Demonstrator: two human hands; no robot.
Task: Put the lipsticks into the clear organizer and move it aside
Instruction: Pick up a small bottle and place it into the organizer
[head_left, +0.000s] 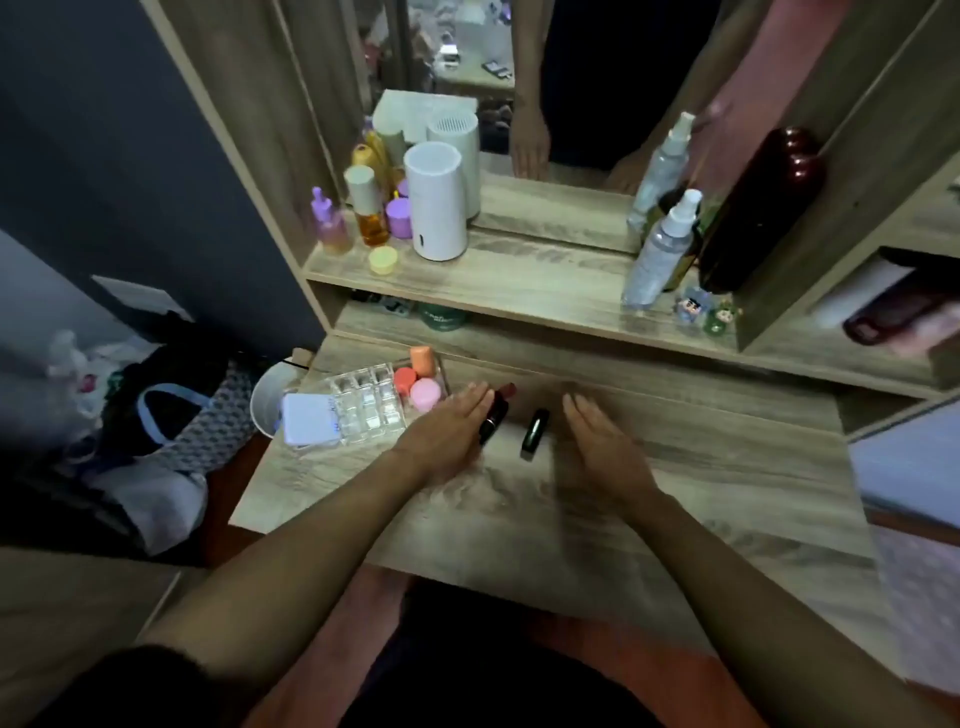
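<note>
Two lipsticks lie on the wooden vanity top (675, 467). A dark one with a red end (496, 410) lies just right of my left hand (447, 431), partly under its fingers. A black one (534, 434) lies between my hands, apart from both. My right hand (597, 447) rests flat to its right, fingers straight and holding nothing. The clear organizer (371, 408) with several small compartments stands left of my left hand; an orange tube (422, 361), a red-capped one (405, 379) and a pink-capped one (426, 395) stand at its far right end.
A white flat box (309, 418) sits against the organizer's left side. On the shelf above stand a white cylinder (435, 200), several bottles (366, 208), spray bottles (660, 249) and a dark red bottle (758, 208) before a mirror. Bags lie on the floor at left.
</note>
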